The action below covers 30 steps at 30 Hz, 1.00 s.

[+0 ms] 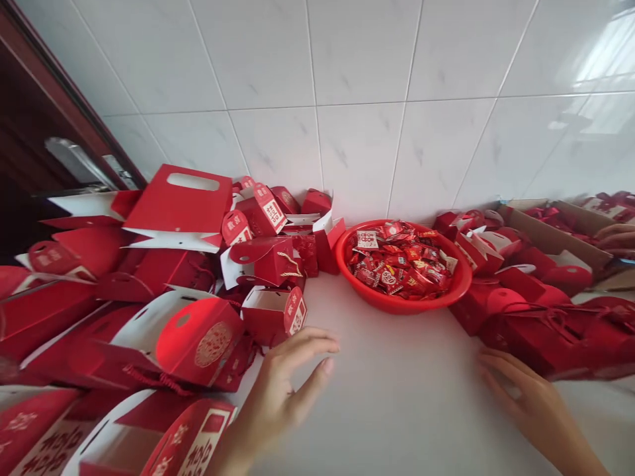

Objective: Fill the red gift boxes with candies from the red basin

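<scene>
My left hand [292, 380] hovers over the white tabletop with thumb and fingers apart and nothing in its grasp. Just left of it stands a small open red gift box [265, 311]; a larger open red box [208, 340] with a gold round print lies farther left. My right hand [528, 403], slightly blurred, stretches its fingers toward a red box with a ribbon bow [550, 337]. Its fingertips are at that box's lower left edge; whether they touch it I cannot tell. Between and beyond both hands sits a red plastic basin [404, 305] heaped with red-wrapped candies [401, 261].
Many open red boxes [149, 274] crowd the left side, some stacked. More red boxes [526, 258] fill the right, by a cardboard carton [530, 215]. Another person's hand [618, 239] shows at the right edge. A tiled wall [362, 145] stands behind, a door handle [82, 162] at left.
</scene>
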Motion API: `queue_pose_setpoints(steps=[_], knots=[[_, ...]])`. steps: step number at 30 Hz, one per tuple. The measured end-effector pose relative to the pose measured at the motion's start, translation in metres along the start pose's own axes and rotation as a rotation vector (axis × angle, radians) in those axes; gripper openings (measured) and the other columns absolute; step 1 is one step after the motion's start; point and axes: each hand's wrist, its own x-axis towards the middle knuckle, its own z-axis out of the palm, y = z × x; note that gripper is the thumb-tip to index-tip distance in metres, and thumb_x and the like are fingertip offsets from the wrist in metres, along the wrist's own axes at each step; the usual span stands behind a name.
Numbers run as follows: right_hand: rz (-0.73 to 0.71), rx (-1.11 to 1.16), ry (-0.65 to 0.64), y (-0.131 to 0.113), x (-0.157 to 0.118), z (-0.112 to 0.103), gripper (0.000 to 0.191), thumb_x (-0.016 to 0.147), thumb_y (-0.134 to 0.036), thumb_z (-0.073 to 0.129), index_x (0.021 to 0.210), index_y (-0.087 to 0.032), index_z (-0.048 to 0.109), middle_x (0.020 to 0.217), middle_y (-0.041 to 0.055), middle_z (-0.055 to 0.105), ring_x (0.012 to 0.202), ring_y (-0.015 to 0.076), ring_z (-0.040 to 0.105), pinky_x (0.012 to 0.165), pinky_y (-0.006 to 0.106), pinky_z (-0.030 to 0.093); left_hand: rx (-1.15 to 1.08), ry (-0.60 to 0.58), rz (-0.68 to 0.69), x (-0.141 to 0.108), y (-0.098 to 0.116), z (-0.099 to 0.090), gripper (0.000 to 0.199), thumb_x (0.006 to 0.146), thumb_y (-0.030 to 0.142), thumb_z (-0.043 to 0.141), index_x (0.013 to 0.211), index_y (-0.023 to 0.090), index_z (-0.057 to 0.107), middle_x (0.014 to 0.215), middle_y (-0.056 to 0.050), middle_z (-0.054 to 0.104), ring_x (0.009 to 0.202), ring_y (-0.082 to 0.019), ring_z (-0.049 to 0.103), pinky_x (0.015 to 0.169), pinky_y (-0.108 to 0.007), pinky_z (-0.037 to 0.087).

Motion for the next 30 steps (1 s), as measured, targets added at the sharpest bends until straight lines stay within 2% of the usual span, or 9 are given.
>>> queue_pose_setpoints(steps=[4,7,10,14,18,22,25,27,30], knots=[[-0.041,0.115,-0.066,-0.03,0.019,0.004,0.031,0.095,-0.049,0.056,0.09,-0.027,0.078,0.09,0.0067,0.081,0.074,0.0245,0.078,0.06,0.032,0.066,0.059,0.243,0.008,-0.001,-0.002,-0.029,0.017,0.095,0.032,0.06,0.101,0.027,0.075,0.113,-0.006,0.073,0.107,-0.023,0.069,0.088,-0.032,0.058],[-0.111,0.24,-0.106,-0.064,0.045,0.008,0.024,0.096,-0.04,0.058,0.094,-0.027,0.077,0.092,0.0051,0.08,0.078,0.0216,0.078,0.063,0.028,0.066,0.106,0.357,0.004,0.004,-0.006,-0.037,0.017,0.094,0.032,0.061,0.103,0.027,0.074,0.116,-0.005,0.073,0.112,-0.024,0.068,0.094,-0.035,0.057],[-0.209,0.296,-0.201,-0.095,0.077,0.014,0.018,0.096,-0.032,0.059,0.098,-0.026,0.076,0.098,0.0056,0.08,0.084,0.0215,0.078,0.072,0.03,0.065,0.19,0.407,-0.025,0.013,-0.009,-0.032,0.021,0.093,0.034,0.061,0.108,0.026,0.072,0.122,-0.006,0.071,0.117,-0.026,0.066,0.1,-0.04,0.055],[-0.304,0.463,-0.293,-0.122,0.112,0.033,0.017,0.096,-0.024,0.057,0.095,-0.023,0.074,0.099,0.0072,0.079,0.086,0.0197,0.077,0.076,0.03,0.063,0.207,0.535,-0.039,0.027,-0.012,-0.017,0.029,0.091,0.036,0.061,0.117,0.025,0.069,0.133,-0.009,0.063,0.124,-0.027,0.061,0.107,-0.046,0.05],[-0.326,0.57,-0.179,-0.137,0.113,0.06,0.02,0.096,-0.018,0.052,0.096,-0.021,0.072,0.094,0.0087,0.078,0.086,0.0196,0.076,0.077,0.03,0.063,0.208,0.648,-0.03,0.043,-0.013,-0.012,0.036,0.09,0.034,0.061,0.124,0.023,0.064,0.143,-0.013,0.053,0.129,-0.029,0.057,0.107,-0.047,0.05],[-0.365,0.608,-0.155,-0.14,0.093,0.079,0.022,0.096,-0.014,0.049,0.095,-0.02,0.071,0.09,0.009,0.077,0.08,0.0184,0.076,0.07,0.027,0.062,0.332,0.675,-0.031,0.047,-0.016,-0.016,0.033,0.09,0.031,0.058,0.121,0.022,0.064,0.136,-0.013,0.059,0.13,-0.03,0.056,0.107,-0.047,0.049],[-0.36,0.624,-0.185,-0.139,0.085,0.084,0.024,0.096,-0.014,0.048,0.092,-0.021,0.071,0.088,0.0088,0.077,0.078,0.0189,0.076,0.068,0.027,0.062,0.437,0.588,-0.045,0.041,-0.023,-0.019,0.024,0.089,0.03,0.057,0.107,0.022,0.07,0.12,-0.011,0.068,0.117,-0.03,0.062,0.101,-0.045,0.052],[-0.337,0.633,-0.187,-0.138,0.085,0.085,0.024,0.096,-0.015,0.048,0.091,-0.02,0.071,0.088,0.0093,0.077,0.076,0.0189,0.076,0.067,0.027,0.062,0.481,0.512,-0.065,0.037,-0.029,-0.02,0.024,0.087,0.031,0.058,0.105,0.022,0.071,0.111,-0.01,0.072,0.109,-0.029,0.064,0.095,-0.044,0.054],[-0.308,0.636,-0.191,-0.138,0.087,0.086,0.023,0.096,-0.016,0.049,0.091,-0.02,0.071,0.088,0.0097,0.077,0.072,0.0176,0.074,0.065,0.026,0.061,0.524,0.474,-0.063,0.032,-0.039,-0.02,0.025,0.086,0.03,0.058,0.104,0.021,0.072,0.103,-0.009,0.075,0.103,-0.029,0.067,0.089,-0.042,0.055]])
